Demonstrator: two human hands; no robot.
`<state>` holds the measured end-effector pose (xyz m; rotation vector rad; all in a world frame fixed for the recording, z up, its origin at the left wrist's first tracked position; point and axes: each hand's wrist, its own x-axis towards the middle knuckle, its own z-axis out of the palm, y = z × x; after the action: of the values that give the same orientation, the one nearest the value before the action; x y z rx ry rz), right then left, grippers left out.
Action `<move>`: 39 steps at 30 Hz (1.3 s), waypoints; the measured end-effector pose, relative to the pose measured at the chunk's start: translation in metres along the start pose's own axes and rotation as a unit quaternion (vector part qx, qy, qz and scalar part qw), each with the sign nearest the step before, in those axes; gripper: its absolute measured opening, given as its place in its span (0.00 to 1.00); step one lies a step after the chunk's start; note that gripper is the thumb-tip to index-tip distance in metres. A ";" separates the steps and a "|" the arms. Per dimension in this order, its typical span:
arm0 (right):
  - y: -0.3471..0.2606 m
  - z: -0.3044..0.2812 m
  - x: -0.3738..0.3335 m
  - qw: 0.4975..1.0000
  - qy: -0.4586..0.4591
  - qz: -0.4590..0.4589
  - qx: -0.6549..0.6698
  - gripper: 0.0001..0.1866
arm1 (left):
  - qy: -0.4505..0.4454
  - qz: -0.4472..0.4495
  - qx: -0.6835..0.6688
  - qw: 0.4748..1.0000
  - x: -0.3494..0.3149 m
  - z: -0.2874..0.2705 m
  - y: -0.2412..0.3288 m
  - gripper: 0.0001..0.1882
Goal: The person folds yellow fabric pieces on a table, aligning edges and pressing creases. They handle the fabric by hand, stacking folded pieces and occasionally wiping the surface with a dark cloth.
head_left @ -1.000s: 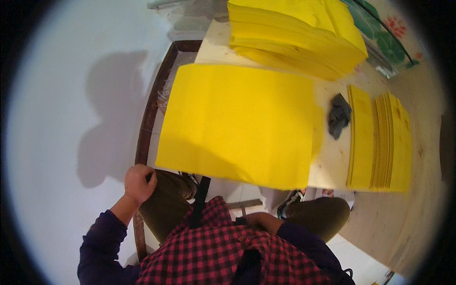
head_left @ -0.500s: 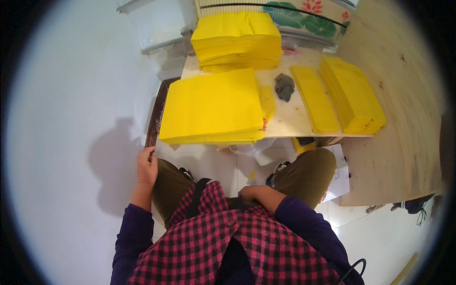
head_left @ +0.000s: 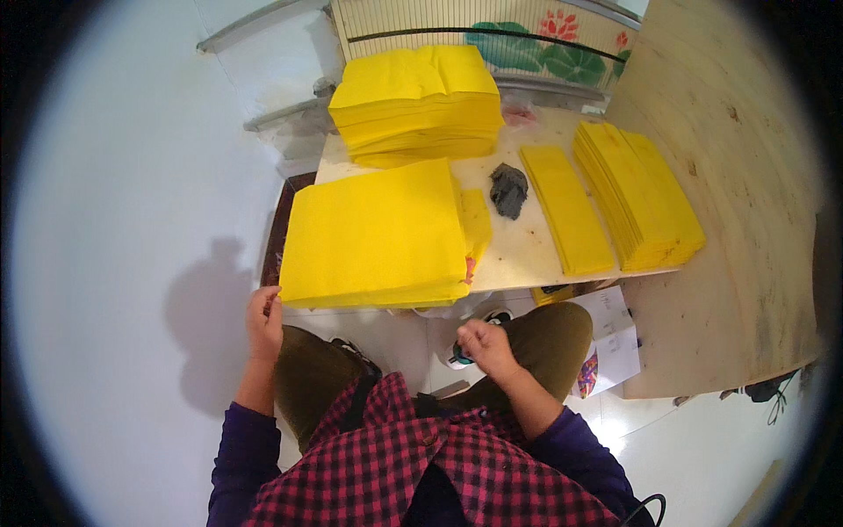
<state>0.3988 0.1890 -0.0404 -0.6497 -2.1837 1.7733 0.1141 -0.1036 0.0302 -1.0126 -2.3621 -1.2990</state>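
Hands (head_left: 265,325) now nearer front yellow stack (head_left: 373,233)

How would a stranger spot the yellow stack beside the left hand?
Find the pale wooden table before the person's knees. The broad yellow stack lies at its near left, with the left hand at one corner. It's wider than the narrow yellow stack on its right and lower than the tall yellow stack behind.

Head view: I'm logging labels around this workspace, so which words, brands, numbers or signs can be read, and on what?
None can be read.
White printed sheet: small marks, too small to read.
Yellow stack nearest the hands: no lettering visible.
Panel: flowers and leaves, no lettering visible.
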 end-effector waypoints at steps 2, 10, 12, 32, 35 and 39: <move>-0.010 -0.023 0.026 0.995 0.093 0.016 0.007 0.17 | 0.007 -0.002 0.018 1.000 0.008 0.005 -0.004 0.09; -0.023 -0.123 0.215 0.905 0.273 -0.025 -0.326 0.31 | 0.011 -0.019 -0.005 1.000 0.010 0.022 -0.027 0.09; -0.018 -0.126 0.244 0.891 0.297 0.050 -0.341 0.38 | 0.007 -0.045 -0.006 0.999 0.003 0.021 -0.031 0.09; -0.018 -0.139 0.309 0.875 0.422 -0.068 -0.229 0.12 | 0.035 -0.074 0.036 0.996 0.009 0.011 -0.014 0.10; -0.028 -0.149 0.314 0.849 0.408 -0.116 -0.315 0.15 | 0.048 -0.089 0.014 0.995 0.002 0.009 -0.020 0.10; -0.035 -0.156 0.328 0.860 0.426 -0.075 -0.271 0.21 | 0.046 -0.100 0.024 0.994 -0.003 0.005 -0.026 0.10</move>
<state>0.1800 0.4778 0.0025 -1.0804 -1.9431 0.5434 0.0989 -0.1105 0.0091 -0.7001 -2.4610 -1.3195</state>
